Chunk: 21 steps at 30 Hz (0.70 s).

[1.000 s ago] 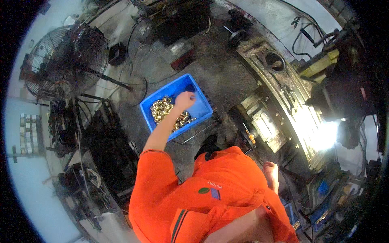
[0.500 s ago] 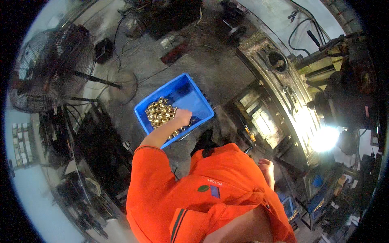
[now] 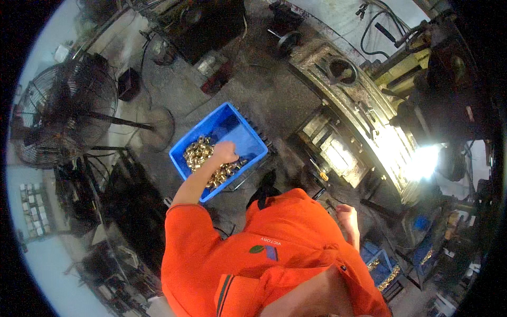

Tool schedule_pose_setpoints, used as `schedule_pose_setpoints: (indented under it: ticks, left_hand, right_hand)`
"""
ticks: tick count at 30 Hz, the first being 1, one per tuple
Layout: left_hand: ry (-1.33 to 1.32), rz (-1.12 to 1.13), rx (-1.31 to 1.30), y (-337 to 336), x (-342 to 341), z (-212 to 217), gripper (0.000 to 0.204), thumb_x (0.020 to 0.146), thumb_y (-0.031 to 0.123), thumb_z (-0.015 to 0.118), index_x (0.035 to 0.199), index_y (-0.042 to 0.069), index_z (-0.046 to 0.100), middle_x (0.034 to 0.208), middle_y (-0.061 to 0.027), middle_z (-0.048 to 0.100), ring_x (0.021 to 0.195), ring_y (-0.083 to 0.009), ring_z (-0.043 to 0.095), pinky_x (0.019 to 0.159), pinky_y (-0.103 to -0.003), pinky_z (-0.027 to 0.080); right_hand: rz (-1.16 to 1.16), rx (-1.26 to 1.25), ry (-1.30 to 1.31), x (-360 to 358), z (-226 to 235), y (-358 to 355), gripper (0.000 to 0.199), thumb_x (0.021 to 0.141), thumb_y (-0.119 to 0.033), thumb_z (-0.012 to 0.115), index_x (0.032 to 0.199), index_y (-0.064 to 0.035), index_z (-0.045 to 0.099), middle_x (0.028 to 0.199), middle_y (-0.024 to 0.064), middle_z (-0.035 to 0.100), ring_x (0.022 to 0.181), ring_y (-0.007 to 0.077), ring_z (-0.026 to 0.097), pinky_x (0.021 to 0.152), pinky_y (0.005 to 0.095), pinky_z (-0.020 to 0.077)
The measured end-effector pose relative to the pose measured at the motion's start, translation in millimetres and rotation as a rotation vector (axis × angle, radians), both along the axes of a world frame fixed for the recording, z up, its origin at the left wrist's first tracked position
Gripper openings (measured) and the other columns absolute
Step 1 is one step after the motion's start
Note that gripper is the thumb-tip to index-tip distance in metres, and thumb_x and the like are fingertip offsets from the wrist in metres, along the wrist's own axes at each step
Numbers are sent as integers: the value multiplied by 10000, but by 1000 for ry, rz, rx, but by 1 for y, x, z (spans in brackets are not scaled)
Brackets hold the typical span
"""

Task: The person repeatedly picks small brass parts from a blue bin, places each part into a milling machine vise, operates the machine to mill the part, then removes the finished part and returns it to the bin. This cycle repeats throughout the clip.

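A blue plastic bin point(image 3: 236, 132) sits low in front of me, partly filled with small brass-coloured metal fittings point(image 3: 199, 151) heaped toward its left and near side. My left hand point(image 3: 226, 152) reaches down into it, over the right part of the heap. Its fingers are closed like a fist, and whatever is in them is hidden. Beside my right hip is my right hand point(image 3: 346, 215), raised a little with its fingers curled in. What it holds, if anything, is too small to make out.
A large metal machine point(image 3: 364, 105) with a bright lamp point(image 3: 422, 162) stands along my right. On the left is a floor fan point(image 3: 68, 108) with a round base. Behind my right arm are smaller blue trays point(image 3: 381, 260) with brass-coloured pieces. A dark box point(image 3: 128, 84) lies past the fan.
The view has shifted slightly, so the bin appears further left and lower. My left hand stays in the bin over the fittings, closed. My right hand remains curled at my side.
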<state>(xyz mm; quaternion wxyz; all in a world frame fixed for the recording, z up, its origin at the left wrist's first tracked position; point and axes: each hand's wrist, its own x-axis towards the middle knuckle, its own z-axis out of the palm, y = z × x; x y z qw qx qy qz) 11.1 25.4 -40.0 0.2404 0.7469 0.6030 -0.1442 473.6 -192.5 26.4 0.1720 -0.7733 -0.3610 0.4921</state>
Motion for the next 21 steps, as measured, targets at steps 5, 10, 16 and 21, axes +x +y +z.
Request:
schedule_pose_setpoints:
  ticks: [5,10,16,21]
  left_hand:
    - [-318,12,191,7,76,98,278,649,342,670,725,82,607,723,-126,621,685,-303,600,597,-403,470]
    - [-799,-370,385,-19,207,142,184,700,182,668,792,55,572,679,-91,586,593,-248,576,533,-360,449]
    - [-940,-497,533,-68,328,143,159,713,139,651,806,42,565,670,-101,570,620,-274,571,556,-360,449]
    - [-933,-262,400,-101,373,138,161,715,133,666,812,40,578,631,-101,583,545,-219,585,496,-317,456]
  right_hand:
    - [21,227,126,10,-3,28,299,717,46,466,974,36,618,879,100,651,752,167,612,661,271,494]
    - [-252,428,1002,-21,56,82,417,736,80,421,1134,20,529,1120,127,572,979,245,572,855,349,460]
    - [-357,584,1287,10,51,60,480,703,32,473,1181,3,502,1176,107,529,1035,217,525,888,352,427]
    - [-444,609,1092,36,32,35,533,679,-48,502,1206,27,480,1169,98,529,1035,200,520,898,331,406]
